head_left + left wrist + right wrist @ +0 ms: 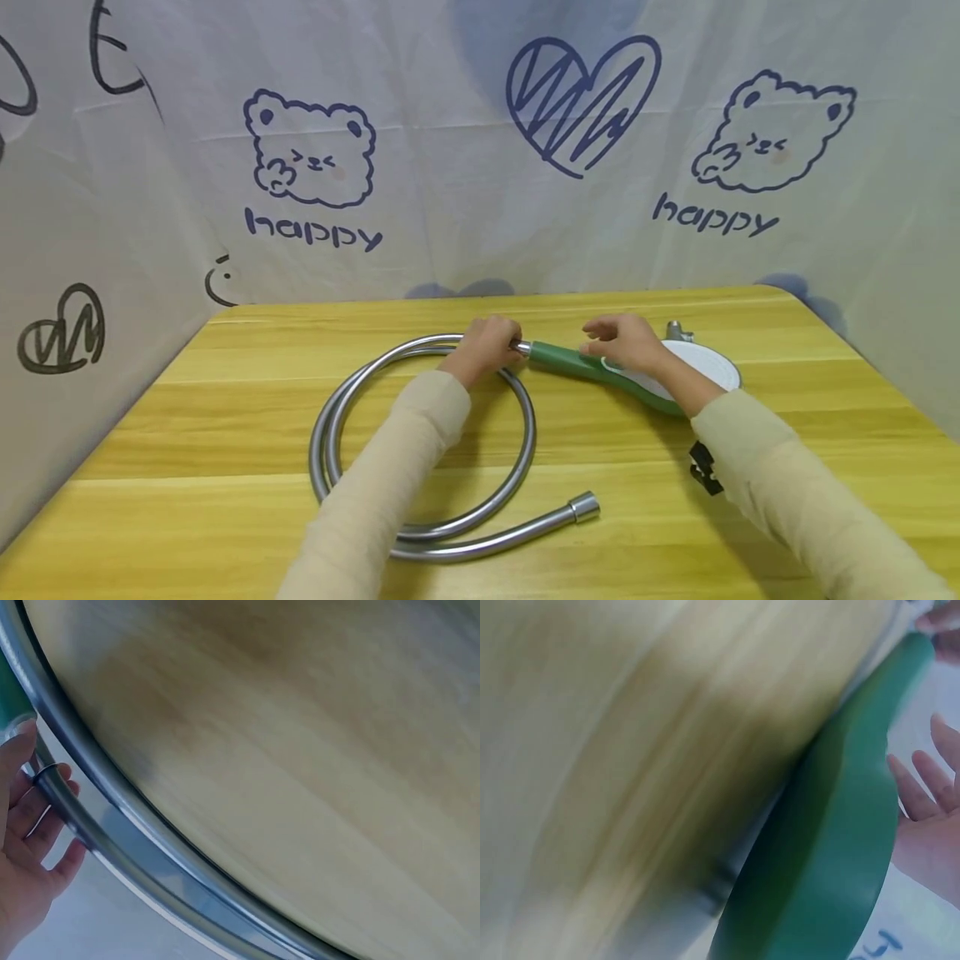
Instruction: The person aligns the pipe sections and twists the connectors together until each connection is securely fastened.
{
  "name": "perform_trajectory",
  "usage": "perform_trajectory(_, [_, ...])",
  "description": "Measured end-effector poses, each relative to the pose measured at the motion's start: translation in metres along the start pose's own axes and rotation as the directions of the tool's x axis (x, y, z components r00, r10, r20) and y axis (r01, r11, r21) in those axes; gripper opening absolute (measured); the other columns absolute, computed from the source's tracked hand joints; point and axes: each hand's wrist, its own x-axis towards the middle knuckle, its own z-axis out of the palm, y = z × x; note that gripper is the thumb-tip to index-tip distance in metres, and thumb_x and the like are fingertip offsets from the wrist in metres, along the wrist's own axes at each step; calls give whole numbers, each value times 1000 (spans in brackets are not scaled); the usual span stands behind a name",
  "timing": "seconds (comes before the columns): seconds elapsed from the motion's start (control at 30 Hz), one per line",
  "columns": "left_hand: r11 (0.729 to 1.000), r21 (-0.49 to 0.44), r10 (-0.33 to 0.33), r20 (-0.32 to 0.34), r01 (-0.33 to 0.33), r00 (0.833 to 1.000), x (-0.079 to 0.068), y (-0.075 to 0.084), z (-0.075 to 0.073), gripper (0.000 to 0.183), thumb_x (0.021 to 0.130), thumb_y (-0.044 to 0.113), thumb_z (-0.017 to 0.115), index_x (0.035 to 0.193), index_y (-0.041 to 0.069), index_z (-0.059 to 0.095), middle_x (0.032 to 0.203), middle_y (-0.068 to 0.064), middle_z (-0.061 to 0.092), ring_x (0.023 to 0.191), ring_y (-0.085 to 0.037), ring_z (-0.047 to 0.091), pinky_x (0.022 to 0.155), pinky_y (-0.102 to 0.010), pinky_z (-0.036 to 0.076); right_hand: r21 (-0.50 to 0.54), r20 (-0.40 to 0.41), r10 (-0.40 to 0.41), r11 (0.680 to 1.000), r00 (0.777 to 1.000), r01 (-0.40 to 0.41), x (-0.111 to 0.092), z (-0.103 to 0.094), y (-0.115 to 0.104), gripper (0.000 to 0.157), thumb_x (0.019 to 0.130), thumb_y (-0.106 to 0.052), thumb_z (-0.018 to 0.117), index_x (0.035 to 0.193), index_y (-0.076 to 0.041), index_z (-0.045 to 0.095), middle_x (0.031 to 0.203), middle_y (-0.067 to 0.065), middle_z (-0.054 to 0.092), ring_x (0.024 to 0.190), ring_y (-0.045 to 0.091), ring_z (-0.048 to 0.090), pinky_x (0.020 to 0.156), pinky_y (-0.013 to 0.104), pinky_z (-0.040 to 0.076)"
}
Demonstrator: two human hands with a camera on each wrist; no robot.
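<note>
A green hand shower [558,358] with a pale spray face [708,364] lies at the right of the coiled silver shower hose [527,433]. My left hand [487,343] grips the hose's end where it meets the shower's handle; in the left wrist view, thumb and fingers curl round the metal [67,810] just below the green handle [11,697]. Over the handle hovers my right hand [630,342], its fingers loosely bent and holding nothing. The right wrist view shows that hand [930,832] beside the green back of the shower [825,825].
The hose's free end, a metal nut [583,507], points right near the front of the wooden table [225,400]. Behind the spray face stands a small metal fitting [677,332]. A black object [705,468] shows beside the right sleeve. White drawn-on cloth [450,192] hangs behind the table.
</note>
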Motion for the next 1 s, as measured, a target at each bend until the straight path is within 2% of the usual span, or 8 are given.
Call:
perform_trajectory(0.23, [1000,15,8,46,-9,999,-2,0,-2,20,85,29,67,81,10,67,81,-3,66,70,-13,51,66,-28,44,-2,-103,48,999,994,-48,-7,-27,13,44,91,-21,59,125,6,53,127,26,53,114,39,51,94,47,44])
perform_trajectory(0.4, [1000,-20,-5,79,7,997,-7,1,-3,22,87,31,64,84,9,65,81,-4,64,70,-13,48,67,-29,42,7,-170,102,995,980,-102,-12,-43,28,47,91,-23,59,126,8,51,126,29,53,114,40,52,93,47,45])
perform_trajectory(0.57, [997,-71,-23,103,31,994,-14,1,-8,25,90,30,62,99,7,65,93,-6,66,82,-18,57,75,-32,46,13,-212,155,988,965,-156,-16,-54,41,52,91,-28,58,127,9,49,127,30,51,116,41,50,94,47,45])
perform_trajectory(0.7, [995,-98,6,73,1,997,-23,0,-14,30,90,27,61,108,4,65,104,-11,67,95,-24,61,84,-36,48,23,-238,183,983,954,-182,-18,-57,50,54,91,-29,59,127,11,48,127,31,50,116,42,49,94,48,44])
perform_trajectory(0.87, [990,-136,49,41,-43,998,-36,-3,-20,44,91,29,60,124,0,57,125,-17,58,118,-31,53,101,-40,41,13,-288,197,979,937,-202,-18,-61,57,54,90,-28,61,125,12,49,126,32,50,114,43,49,94,49,44])
perform_trajectory(1.0, [978,-180,105,5,-102,995,-47,-2,-20,45,91,28,59,125,-2,55,130,-21,54,123,-34,49,104,-43,38,26,-303,221,974,927,-224,-18,-62,62,54,89,-26,61,125,13,48,126,33,50,114,44,50,94,49,44])
